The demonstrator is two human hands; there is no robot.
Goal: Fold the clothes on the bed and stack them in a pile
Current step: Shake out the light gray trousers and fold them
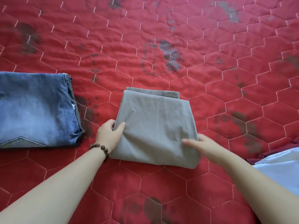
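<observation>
A grey garment (155,125), folded into a rough rectangle, lies in the middle of the red quilted bed (161,38). My left hand (108,135) grips its left edge, thumb on top and fingers tucked under the fabric. On the garment's lower right edge, my right hand (202,146) holds the cloth with the thumb lying flat on top; its fingers are hidden beneath. Folded blue jeans (35,110) rest on a dark garment at the left.
A pale blue-white cloth (281,165) over a maroon piece (252,160) sits at the right edge. The quilt bears dark faded patches. A beaded bracelet (100,148) circles my left wrist.
</observation>
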